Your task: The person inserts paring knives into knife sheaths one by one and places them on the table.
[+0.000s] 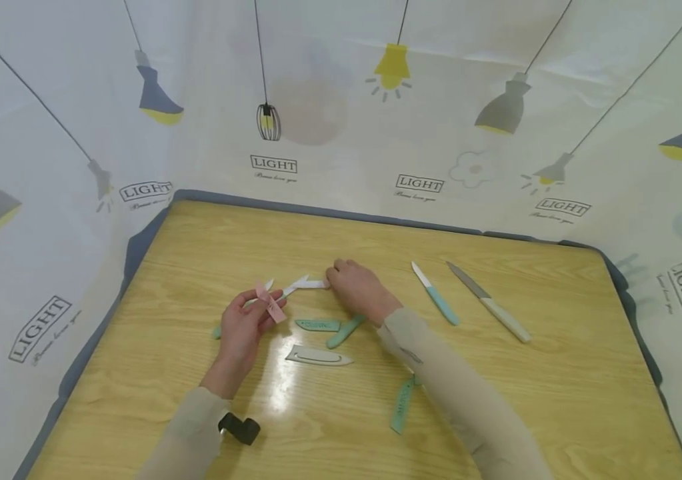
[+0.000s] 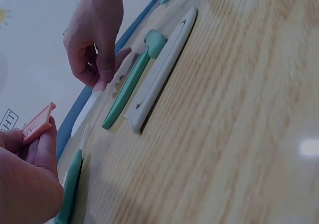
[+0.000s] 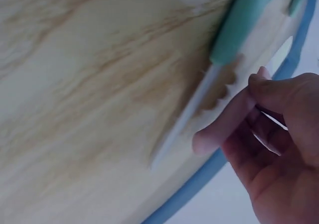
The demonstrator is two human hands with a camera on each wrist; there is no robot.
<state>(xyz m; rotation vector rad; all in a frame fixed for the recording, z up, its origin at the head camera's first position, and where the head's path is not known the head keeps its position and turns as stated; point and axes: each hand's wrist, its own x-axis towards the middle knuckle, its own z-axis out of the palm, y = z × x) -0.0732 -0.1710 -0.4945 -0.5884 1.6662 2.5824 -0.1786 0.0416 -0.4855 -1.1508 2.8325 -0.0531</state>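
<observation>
My left hand (image 1: 241,327) pinches a small pink knife sheath (image 1: 271,304) with lettering, between thumb and fingers. The right hand (image 1: 357,285) pinches the handle of a pink-handled knife (image 3: 224,127), whose pale blade (image 1: 315,285) points toward the left hand. Just below that hand lies a green-handled knife (image 1: 345,332); its blade (image 3: 184,117) shows in the right wrist view. A green lettered sheath (image 1: 318,325) and a cream sheath (image 1: 319,357) lie between the hands, nearer the body. Another green-handled knife (image 2: 72,184) lies beside the left hand, which partly covers it in the head view.
On the right of the wooden table (image 1: 581,373) lie a blue-handled knife (image 1: 441,304) and a longer cream-handled knife (image 1: 499,312), blades pointing away. A second green sheath (image 1: 401,408) lies beside the right forearm. Printed cloth walls (image 1: 341,133) stand around the table edges.
</observation>
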